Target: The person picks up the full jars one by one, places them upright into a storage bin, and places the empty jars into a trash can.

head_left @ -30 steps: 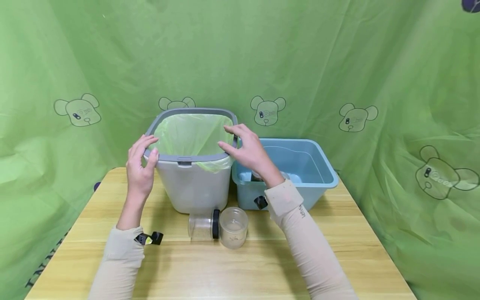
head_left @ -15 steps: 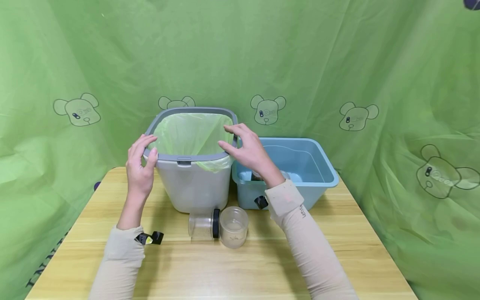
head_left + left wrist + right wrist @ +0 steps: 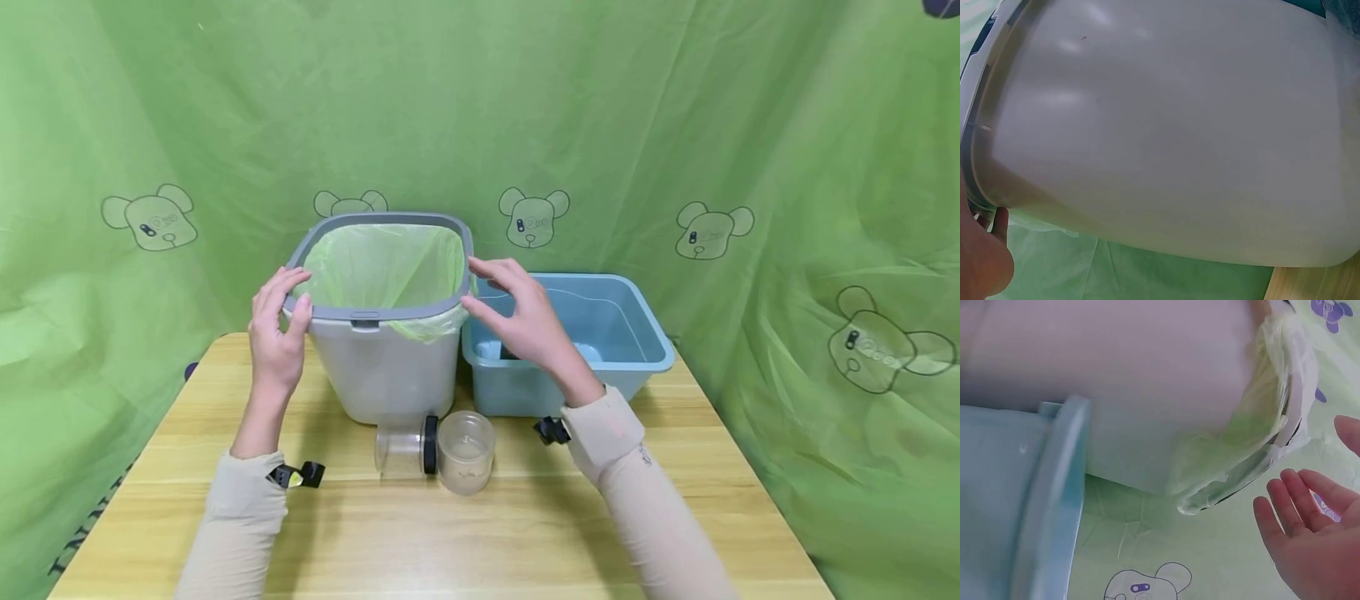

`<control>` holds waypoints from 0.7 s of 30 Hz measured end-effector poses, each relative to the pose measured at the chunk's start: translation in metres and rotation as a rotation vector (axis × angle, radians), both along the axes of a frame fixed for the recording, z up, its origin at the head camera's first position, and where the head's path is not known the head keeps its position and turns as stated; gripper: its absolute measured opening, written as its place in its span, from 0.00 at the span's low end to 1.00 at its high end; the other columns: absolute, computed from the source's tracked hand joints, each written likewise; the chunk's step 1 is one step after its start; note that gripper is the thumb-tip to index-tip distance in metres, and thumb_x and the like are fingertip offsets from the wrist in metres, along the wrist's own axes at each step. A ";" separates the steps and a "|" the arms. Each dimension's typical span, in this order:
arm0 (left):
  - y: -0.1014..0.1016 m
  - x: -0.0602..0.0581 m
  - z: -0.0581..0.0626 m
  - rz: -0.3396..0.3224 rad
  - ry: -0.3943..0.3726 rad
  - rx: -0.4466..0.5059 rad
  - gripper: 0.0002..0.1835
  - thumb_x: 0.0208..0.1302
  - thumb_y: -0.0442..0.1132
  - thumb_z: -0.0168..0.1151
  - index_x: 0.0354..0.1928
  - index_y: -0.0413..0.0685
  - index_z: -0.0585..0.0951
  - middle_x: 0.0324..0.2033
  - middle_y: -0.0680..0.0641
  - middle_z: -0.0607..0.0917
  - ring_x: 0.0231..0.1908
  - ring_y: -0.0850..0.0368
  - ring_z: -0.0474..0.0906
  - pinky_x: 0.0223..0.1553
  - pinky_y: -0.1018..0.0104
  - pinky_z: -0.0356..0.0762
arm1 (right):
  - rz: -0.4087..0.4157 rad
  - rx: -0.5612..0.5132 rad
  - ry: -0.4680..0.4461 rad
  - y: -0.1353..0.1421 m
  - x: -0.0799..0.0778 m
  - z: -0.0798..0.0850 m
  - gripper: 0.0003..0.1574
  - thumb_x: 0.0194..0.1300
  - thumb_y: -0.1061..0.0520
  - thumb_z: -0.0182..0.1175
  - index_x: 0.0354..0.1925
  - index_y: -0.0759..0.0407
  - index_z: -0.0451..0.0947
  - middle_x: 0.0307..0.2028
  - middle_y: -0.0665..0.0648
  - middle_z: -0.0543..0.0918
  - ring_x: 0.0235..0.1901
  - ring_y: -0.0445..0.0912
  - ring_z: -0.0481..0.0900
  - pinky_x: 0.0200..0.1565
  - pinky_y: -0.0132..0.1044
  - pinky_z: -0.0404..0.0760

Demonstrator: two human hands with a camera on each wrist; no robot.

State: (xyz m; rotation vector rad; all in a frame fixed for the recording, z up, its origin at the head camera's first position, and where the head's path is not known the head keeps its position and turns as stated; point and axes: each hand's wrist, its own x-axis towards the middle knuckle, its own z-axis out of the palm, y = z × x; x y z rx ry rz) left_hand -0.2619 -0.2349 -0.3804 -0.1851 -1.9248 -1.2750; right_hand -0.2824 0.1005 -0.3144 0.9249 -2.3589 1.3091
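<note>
A light grey trash bin (image 3: 382,367) with a darker grey rim (image 3: 367,314) stands on the table, lined with a thin green bag (image 3: 382,267). My left hand (image 3: 276,333) grips the rim at its front left corner, fingers over the top and thumb at the front. At the right side of the rim is my right hand (image 3: 521,312), thumb and fingers spread and holding nothing. In the right wrist view its fingers (image 3: 1294,500) are apart from the bin, and the bag's edge (image 3: 1272,400) hangs folded over the outside.
A blue plastic tub (image 3: 600,312) stands right of the bin, something dark inside mostly hidden by my right hand. In front, a clear jar (image 3: 401,452) with a black lid lies on its side against an upright clear jar (image 3: 467,454). Green printed cloth (image 3: 637,108) hangs behind.
My right hand has come off the right rim, moving right and slightly toward me. The left hand stays on the rim, and the bin has not moved.
</note>
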 end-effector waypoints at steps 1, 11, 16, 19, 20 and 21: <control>0.000 0.000 0.000 0.000 0.001 0.000 0.25 0.70 0.51 0.57 0.63 0.49 0.83 0.67 0.45 0.79 0.75 0.51 0.63 0.78 0.41 0.50 | 0.010 -0.010 0.003 0.003 0.004 -0.003 0.35 0.71 0.53 0.67 0.72 0.60 0.72 0.63 0.60 0.79 0.63 0.52 0.76 0.69 0.47 0.74; 0.001 -0.001 0.000 0.000 -0.006 -0.003 0.25 0.70 0.53 0.56 0.63 0.49 0.83 0.67 0.47 0.80 0.75 0.53 0.63 0.77 0.42 0.50 | 0.090 0.053 -0.060 0.026 0.045 -0.070 0.37 0.68 0.56 0.69 0.71 0.59 0.72 0.60 0.61 0.81 0.57 0.54 0.82 0.63 0.50 0.81; 0.002 -0.001 -0.001 0.001 -0.006 -0.001 0.26 0.70 0.53 0.56 0.63 0.49 0.82 0.67 0.47 0.80 0.75 0.53 0.63 0.77 0.42 0.50 | 0.118 0.209 -0.164 0.035 0.057 -0.109 0.41 0.67 0.49 0.70 0.74 0.53 0.69 0.66 0.56 0.77 0.61 0.51 0.80 0.64 0.51 0.80; 0.002 -0.001 -0.001 0.004 0.000 0.003 0.26 0.70 0.53 0.56 0.63 0.50 0.82 0.67 0.47 0.80 0.75 0.53 0.63 0.78 0.43 0.51 | 0.131 0.317 -0.241 0.036 0.059 -0.127 0.49 0.65 0.43 0.72 0.78 0.48 0.64 0.70 0.54 0.73 0.67 0.52 0.74 0.68 0.56 0.75; 0.002 -0.001 -0.001 0.004 0.002 0.005 0.26 0.70 0.53 0.56 0.63 0.50 0.82 0.67 0.47 0.80 0.75 0.53 0.63 0.78 0.43 0.51 | 0.135 0.350 -0.268 0.036 0.058 -0.132 0.52 0.64 0.41 0.72 0.79 0.47 0.62 0.71 0.54 0.71 0.69 0.53 0.72 0.69 0.58 0.74; 0.002 -0.001 -0.001 0.002 0.003 0.008 0.26 0.70 0.53 0.56 0.64 0.50 0.82 0.67 0.47 0.80 0.75 0.53 0.63 0.78 0.43 0.50 | 0.133 0.383 -0.287 0.036 0.058 -0.136 0.54 0.63 0.39 0.73 0.80 0.46 0.60 0.72 0.53 0.69 0.70 0.53 0.71 0.69 0.59 0.73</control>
